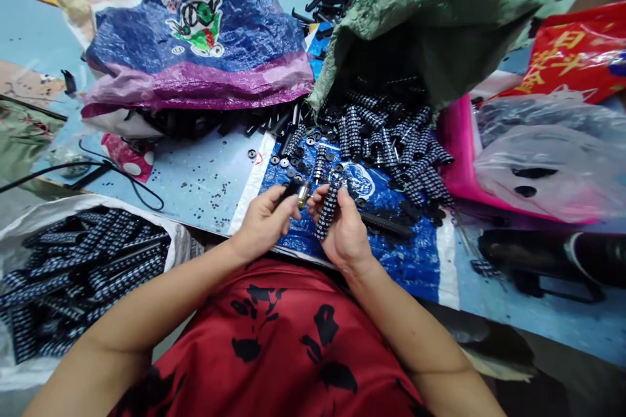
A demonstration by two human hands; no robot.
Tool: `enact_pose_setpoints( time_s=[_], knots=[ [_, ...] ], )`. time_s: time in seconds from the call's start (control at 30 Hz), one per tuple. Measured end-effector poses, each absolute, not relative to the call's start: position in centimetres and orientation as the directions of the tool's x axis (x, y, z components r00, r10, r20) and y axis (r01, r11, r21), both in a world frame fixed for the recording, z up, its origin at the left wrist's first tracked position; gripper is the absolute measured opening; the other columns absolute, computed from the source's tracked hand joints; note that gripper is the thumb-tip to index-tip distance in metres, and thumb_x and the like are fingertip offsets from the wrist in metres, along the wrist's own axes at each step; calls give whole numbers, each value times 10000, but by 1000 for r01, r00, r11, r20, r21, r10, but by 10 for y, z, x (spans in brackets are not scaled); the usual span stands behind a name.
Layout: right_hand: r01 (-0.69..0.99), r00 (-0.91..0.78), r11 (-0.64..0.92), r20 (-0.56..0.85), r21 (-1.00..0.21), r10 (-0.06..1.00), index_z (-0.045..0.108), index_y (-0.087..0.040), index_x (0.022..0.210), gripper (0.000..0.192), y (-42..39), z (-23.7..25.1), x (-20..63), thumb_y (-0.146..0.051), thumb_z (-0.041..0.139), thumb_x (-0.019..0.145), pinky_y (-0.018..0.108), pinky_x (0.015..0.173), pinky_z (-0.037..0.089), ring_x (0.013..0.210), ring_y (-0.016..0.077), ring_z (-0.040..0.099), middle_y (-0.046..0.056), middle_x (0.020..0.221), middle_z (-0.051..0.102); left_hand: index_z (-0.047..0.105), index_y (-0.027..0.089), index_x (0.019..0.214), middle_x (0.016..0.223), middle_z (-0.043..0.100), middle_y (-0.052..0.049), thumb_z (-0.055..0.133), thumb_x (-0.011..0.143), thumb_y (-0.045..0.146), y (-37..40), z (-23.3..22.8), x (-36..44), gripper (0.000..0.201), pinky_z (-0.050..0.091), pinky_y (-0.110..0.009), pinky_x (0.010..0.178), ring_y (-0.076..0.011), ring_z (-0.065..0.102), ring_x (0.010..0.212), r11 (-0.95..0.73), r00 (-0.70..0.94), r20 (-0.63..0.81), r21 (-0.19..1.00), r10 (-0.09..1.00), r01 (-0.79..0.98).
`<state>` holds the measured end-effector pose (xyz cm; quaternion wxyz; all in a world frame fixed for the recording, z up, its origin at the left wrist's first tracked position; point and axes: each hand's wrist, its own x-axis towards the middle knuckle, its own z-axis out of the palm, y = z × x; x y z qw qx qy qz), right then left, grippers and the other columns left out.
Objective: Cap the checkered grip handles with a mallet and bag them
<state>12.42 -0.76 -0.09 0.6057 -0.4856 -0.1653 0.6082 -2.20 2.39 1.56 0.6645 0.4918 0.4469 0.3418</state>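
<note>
Left hand point(264, 221) pinches a small metal-tipped black part point(299, 194); right hand point(345, 231) clasps a studded black roller point(327, 210) above the worktop point(205, 176). Risk: a tilted roller may slip from the grip into the loose pile point(386, 137)

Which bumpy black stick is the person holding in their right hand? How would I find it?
Start at the green sack spilling bumpy black sticks onto the blue sheet. Come down to the two hands near the red shirt. The bumpy stick stands in the right hand, lifted off the heap.
</note>
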Motion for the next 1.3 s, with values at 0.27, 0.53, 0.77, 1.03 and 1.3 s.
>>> enact_pose_setpoints(
  time_s=[0.27, 0.53, 0.77, 1.03, 1.3],
  knots=[
    [92, 123, 86, 97, -992, 988, 423, -185, 1521, 743, -15, -15, 138, -693, 501, 984, 475, 1108, 515, 1460, 301, 464, 184, 1574, 438, 644, 148, 842, 733, 525, 2, 765, 839, 438, 21, 3, -7, 313, 372, -247, 603, -107, 440, 661, 183, 401, -200, 980, 894, 81],
    [531, -376, 609, 480, -589, 793, 125, -188, 1687, 1146, -18, -8, 169, -521, 810, 831, 513, 1205, 443, 1478, 329, 447, 212, 1587, 430, 646, 163, 888, 692, 512, 13, 775, 833, 453, 16, 11, -28, 323, 348, -252, 575, -107, 431, 631, 342, 433, -326, 939, 840, 43],
    [578, -360, 625, 524, -524, 772, 227, -119, 1661, 1123, -22, -10, 168, -493, 845, 801, 517, 1196, 452, 1474, 331, 453, 257, 1548, 458, 599, 167, 911, 632, 475, 35, 702, 880, 575, 15, 9, -22, 422, 335, -257, 523, -95, 417, 544, 348, 465, -316, 937, 827, 18],
    [714, -280, 602, 643, -357, 713, 297, -116, 1642, 1070, -31, -9, 157, -534, 824, 811, 503, 1116, 531, 1385, 353, 546, 248, 1446, 560, 606, 161, 883, 731, 553, -1, 621, 927, 652, 11, 7, -15, 492, 413, -250, 639, -103, 471, 653, 326, 310, -290, 943, 906, -70],
    [788, -301, 549, 604, -278, 738, 324, -72, 1615, 1002, -32, -13, 156, -570, 764, 865, 494, 1098, 511, 1357, 348, 571, 268, 1413, 586, 728, 129, 1021, 914, 711, -35, 859, 761, 498, 18, 9, -20, 470, 495, -239, 771, -107, 617, 773, 542, 412, -432, 816, 802, -200]
  ],
)
